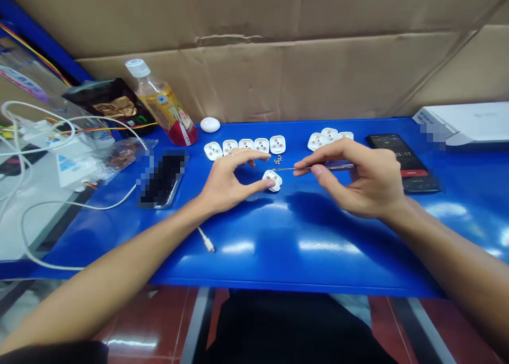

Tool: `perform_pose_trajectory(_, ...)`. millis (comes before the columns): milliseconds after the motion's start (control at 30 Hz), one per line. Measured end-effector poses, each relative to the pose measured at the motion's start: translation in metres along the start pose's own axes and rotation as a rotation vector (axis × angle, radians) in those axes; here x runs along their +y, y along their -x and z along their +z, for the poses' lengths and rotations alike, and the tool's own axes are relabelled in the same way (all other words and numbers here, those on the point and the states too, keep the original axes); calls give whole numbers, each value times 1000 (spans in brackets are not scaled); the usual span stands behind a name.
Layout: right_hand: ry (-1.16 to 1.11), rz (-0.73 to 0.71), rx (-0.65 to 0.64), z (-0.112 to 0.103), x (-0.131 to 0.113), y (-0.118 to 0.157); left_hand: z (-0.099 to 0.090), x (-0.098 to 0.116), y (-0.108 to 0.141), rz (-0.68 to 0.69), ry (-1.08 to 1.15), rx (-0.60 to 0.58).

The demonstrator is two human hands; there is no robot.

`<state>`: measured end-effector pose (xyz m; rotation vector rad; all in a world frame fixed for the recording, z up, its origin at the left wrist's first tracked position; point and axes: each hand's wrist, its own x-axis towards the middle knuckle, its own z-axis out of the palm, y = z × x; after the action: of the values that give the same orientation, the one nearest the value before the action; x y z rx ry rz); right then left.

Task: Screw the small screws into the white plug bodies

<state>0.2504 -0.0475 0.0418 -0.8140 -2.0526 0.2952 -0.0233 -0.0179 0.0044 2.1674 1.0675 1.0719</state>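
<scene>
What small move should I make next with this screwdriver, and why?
Probably lower the tip of the screwdriver onto the white plug base under your left hand. Your right hand holds the tip right beside that base, and your left fingertips are on it, keeping it in place. Small screws lie close by.

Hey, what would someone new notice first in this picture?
Two bare hands stand out mid-table on the blue table: the left hand has its fingertips on a white plug housing, and the right hand holds a small screwdriver towards it. Behind them lies a row of five white plug housings, with tiny screws at its right end.
</scene>
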Motion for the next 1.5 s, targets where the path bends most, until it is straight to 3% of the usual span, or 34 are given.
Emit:
perform_pose_trajectory(133, -46, 53, -23, 1, 8, 1, 0, -3, 2, -24, -67, -158)
perform_pose_trajectory(233, -65, 88, -75, 3, 14, 3, -1, -5, 2, -23, -109, -206)
perform_pose_trajectory(1500, -42, 58, -127, 6, 19, 6, 0, -6, 1, -29, -79, -211)
